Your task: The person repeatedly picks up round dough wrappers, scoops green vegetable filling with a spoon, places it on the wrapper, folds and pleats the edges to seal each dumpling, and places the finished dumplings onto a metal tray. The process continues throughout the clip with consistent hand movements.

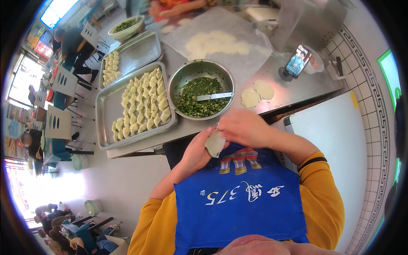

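A round dough wrapper (215,144) lies across the fingers of my left hand (197,149), just past the table's front edge. My right hand (244,127) is blurred, its fingertips pinched at the wrapper's upper edge. Beyond my hands stands a steel bowl (173,86) of chopped green filling (197,105), with a flat metal spatula (215,96) resting in it. Two more wrappers, one nearer (250,98) and one farther (264,90), lie on the steel table to the bowl's right. On the left, a metal tray (106,111) bears rows of folded dumplings (140,102).
Behind that tray is a second tray (140,47) with several dumplings, then a basin (122,33) of greens. Floury wrappers (216,44) lie on a pale sheet. A phone (298,62) stands on a holder at right. Across the table, another person's hands (169,9) work. A white appliance (331,134) stands at my right.
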`<state>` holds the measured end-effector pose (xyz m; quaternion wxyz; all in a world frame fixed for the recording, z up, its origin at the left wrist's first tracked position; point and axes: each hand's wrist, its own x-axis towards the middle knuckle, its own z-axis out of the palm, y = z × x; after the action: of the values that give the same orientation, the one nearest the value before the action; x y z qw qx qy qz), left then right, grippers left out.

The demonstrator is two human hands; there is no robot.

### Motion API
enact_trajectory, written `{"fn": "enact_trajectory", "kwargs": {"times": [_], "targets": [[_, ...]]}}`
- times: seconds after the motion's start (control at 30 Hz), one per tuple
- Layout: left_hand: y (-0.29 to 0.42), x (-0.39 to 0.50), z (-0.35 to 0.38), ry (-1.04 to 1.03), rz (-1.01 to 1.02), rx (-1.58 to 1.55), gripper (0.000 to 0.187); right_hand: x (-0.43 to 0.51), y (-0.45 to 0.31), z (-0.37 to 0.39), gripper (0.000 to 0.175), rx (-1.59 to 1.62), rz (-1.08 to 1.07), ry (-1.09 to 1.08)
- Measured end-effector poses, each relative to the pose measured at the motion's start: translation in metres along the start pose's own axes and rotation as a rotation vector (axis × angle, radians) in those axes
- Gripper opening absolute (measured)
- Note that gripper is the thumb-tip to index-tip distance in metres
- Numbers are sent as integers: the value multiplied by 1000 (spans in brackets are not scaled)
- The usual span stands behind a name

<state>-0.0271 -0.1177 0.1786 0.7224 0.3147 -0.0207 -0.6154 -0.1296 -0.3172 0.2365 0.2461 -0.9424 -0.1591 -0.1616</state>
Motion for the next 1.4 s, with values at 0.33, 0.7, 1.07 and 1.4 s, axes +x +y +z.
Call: {"fn": "enact_trajectory", "kwargs": {"times": [0.33, 0.7, 1.07, 1.4], "targets": [[-6, -8, -18, 175, 159, 286, 33, 61, 95, 27, 8, -433, 221, -300], [10, -5, -44, 268, 460, 55, 32, 44, 64, -4, 15, -188, 267, -21], [17, -4, -27, 223, 437, -89, 29, 33, 50, -10, 18, 5, 383, -167], [28, -1, -14, 289, 395, -107, 34, 13, 23, 15, 20, 345, 488, 51]]}}
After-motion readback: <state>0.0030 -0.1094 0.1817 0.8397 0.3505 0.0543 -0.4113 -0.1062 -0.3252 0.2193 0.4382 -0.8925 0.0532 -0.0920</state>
